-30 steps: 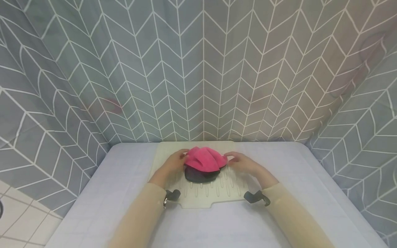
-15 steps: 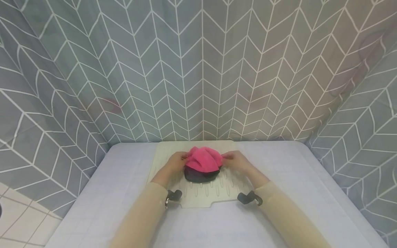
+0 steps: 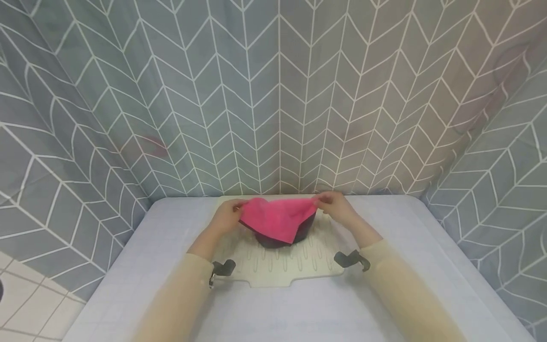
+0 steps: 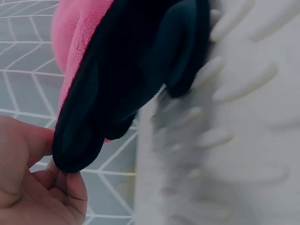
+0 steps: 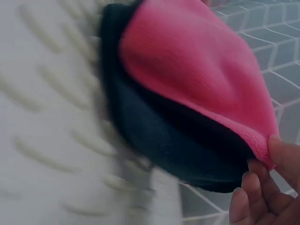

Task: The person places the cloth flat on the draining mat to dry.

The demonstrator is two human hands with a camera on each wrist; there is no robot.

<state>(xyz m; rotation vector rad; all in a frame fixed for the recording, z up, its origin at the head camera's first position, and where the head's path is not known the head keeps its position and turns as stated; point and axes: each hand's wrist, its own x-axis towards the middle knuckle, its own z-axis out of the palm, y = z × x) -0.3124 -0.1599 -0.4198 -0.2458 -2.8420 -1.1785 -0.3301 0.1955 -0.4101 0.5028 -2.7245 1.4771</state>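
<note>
A two-sided cloth (image 3: 278, 218), bright pink on top and dark teal beneath, is spread between my hands in the head view. My left hand (image 3: 224, 218) pinches its left corner between thumb and fingers. At the other side, my right hand (image 3: 337, 207) pinches the right corner, held a little higher. A pink flap hangs down in front, over a dark fold of the cloth. The left wrist view shows the dark underside (image 4: 126, 65) sagging near the ribbed mat. In the right wrist view, the pink face (image 5: 197, 61) bulges above the dark layer.
Under the cloth lies a cream mat (image 3: 273, 273) with raised ribs and a stepped front edge. It rests on a table (image 3: 273, 313) covered in pale fabric. Grey curtains (image 3: 265, 95) with a white chevron pattern stand behind and at both sides.
My hands have gone from the sides of the bunched cloth to gripping its corners. They have moved apart and up, stretching the pink side wider.
</note>
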